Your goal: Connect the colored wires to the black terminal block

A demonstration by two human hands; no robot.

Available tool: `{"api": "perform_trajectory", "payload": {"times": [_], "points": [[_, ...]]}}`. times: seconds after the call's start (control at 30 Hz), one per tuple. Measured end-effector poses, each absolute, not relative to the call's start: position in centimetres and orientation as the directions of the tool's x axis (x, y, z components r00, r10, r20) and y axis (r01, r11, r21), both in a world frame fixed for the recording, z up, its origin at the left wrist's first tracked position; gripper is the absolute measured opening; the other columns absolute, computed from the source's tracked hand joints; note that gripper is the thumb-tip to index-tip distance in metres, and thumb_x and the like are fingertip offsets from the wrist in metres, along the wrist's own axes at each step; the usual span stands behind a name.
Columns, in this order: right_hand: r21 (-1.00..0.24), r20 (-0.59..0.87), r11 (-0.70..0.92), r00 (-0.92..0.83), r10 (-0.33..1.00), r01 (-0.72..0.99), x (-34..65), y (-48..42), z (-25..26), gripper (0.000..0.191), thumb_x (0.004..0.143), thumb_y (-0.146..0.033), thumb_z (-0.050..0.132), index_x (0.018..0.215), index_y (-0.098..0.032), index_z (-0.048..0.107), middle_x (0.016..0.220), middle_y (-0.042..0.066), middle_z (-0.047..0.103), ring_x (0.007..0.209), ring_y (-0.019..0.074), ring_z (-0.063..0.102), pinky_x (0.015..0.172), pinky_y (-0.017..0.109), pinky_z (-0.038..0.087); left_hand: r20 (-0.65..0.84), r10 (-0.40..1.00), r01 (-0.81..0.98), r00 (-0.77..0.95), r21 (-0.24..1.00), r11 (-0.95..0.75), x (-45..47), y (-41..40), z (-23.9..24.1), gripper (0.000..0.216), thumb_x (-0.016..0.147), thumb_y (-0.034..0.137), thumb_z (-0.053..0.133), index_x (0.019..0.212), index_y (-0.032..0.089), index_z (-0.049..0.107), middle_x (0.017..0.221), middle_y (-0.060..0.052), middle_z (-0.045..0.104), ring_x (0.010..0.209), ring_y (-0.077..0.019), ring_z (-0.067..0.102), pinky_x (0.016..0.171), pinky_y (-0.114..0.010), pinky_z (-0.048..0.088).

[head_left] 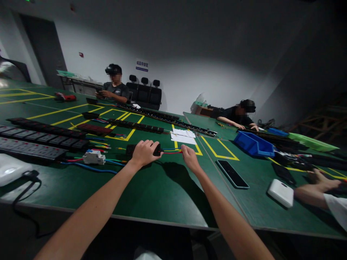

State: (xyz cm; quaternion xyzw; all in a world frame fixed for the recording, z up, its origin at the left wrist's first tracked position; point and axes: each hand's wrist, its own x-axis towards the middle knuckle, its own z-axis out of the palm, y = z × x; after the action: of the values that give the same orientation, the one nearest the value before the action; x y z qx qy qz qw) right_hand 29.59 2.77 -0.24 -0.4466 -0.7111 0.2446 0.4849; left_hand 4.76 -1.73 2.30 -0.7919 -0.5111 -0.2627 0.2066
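My left hand [144, 153] is closed over a small black box [156, 150], gripping it from above on the green table. Red, blue and yellow-green wires [171, 151] come out of the box's right end. The fingers of my right hand [189, 157] pinch these wires near their far ends. Left of the box, a white circuit breaker [93, 157] lies with blue and red cables [89, 168] attached. Part of the box is hidden under my left hand.
Black power strips [29, 147] lie at the left, beside a white device [13, 169]. White paper sheets [183, 136] rest beyond my right hand. A phone [232, 174], a white box [281, 193] and a blue bin [253, 143] are to the right. A co-worker's hand [324, 180] is at far right.
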Motion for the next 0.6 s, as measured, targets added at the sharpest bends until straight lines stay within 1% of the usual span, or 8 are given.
{"api": "perform_trajectory", "payload": {"times": [0.1, 0.2, 0.33, 0.43, 0.53, 0.6], "points": [[-0.872, 0.399, 0.41, -0.094, 0.912, 0.268, 29.53, 3.02, -0.34, 0.056, 0.088, -0.074, 0.044, 0.064, -0.023, 0.045, 0.054, -0.003, 0.044, 0.046, 0.0124, 0.039, 0.042, 0.025, 0.028, 0.668, 0.677, 0.916, 0.309, -0.018, -0.4, 4.77, -1.73, 2.35, 0.045, 0.09, 0.053, 0.055, 0.115, 0.017, 0.065, 0.095, -0.012, 0.068, 0.091, -0.0279, 0.062, 0.076, -0.039, 0.041], [-0.931, 0.333, 0.34, -0.071, 0.94, 0.137, 29.39, 2.96, -0.26, 0.058, 0.081, -0.078, 0.051, 0.065, -0.023, 0.046, 0.051, -0.005, 0.042, 0.042, 0.01, 0.036, 0.037, 0.024, 0.026, 0.69, 0.666, 0.92, 0.283, 0.0, -0.391, 4.78, -1.67, 2.23, 0.043, 0.088, 0.054, 0.057, 0.111, 0.017, 0.066, 0.093, -0.011, 0.069, 0.089, -0.0273, 0.062, 0.075, -0.039, 0.042], [-0.965, 0.262, 0.262, -0.08, 0.962, -0.009, 29.08, 2.53, 0.1, 0.059, 0.075, -0.079, 0.059, 0.067, -0.023, 0.046, 0.05, -0.006, 0.042, 0.039, 0.0077, 0.033, 0.033, 0.021, 0.024, 0.714, 0.652, 0.919, 0.256, 0.029, -0.393, 4.82, -1.56, 2.07, 0.043, 0.089, 0.053, 0.056, 0.111, 0.018, 0.065, 0.093, -0.01, 0.069, 0.087, -0.0262, 0.063, 0.075, -0.038, 0.043], [-0.971, 0.228, 0.219, -0.092, 0.969, -0.096, 28.92, 2.31, 0.24, 0.058, 0.075, -0.077, 0.062, 0.068, -0.023, 0.044, 0.049, -0.007, 0.04, 0.038, 0.0071, 0.031, 0.032, 0.02, 0.022, 0.724, 0.645, 0.919, 0.244, 0.039, -0.392, 4.87, -1.55, 2.07, 0.044, 0.09, 0.055, 0.054, 0.112, 0.018, 0.065, 0.093, -0.01, 0.069, 0.086, -0.0258, 0.063, 0.075, -0.038, 0.044], [-0.973, 0.218, 0.207, -0.107, 0.97, -0.1, 29.0, 2.39, 0.17, 0.057, 0.076, -0.077, 0.061, 0.069, -0.023, 0.043, 0.049, -0.008, 0.039, 0.037, 0.0072, 0.03, 0.032, 0.02, 0.022, 0.723, 0.644, 0.921, 0.249, 0.03, -0.389, 4.87, -1.57, 2.09, 0.045, 0.091, 0.055, 0.054, 0.113, 0.018, 0.065, 0.094, -0.01, 0.069, 0.087, -0.0259, 0.063, 0.075, -0.038, 0.044], [-0.969, 0.245, 0.245, -0.106, 0.964, -0.021, 29.18, 2.52, 0.09, 0.058, 0.077, -0.078, 0.058, 0.069, -0.023, 0.043, 0.05, -0.007, 0.041, 0.038, 0.0078, 0.031, 0.033, 0.021, 0.022, 0.714, 0.648, 0.921, 0.267, 0.008, -0.389, 4.83, -1.58, 2.06, 0.045, 0.09, 0.054, 0.054, 0.115, 0.018, 0.064, 0.094, -0.01, 0.069, 0.088, -0.0263, 0.063, 0.075, -0.038, 0.043]]}}
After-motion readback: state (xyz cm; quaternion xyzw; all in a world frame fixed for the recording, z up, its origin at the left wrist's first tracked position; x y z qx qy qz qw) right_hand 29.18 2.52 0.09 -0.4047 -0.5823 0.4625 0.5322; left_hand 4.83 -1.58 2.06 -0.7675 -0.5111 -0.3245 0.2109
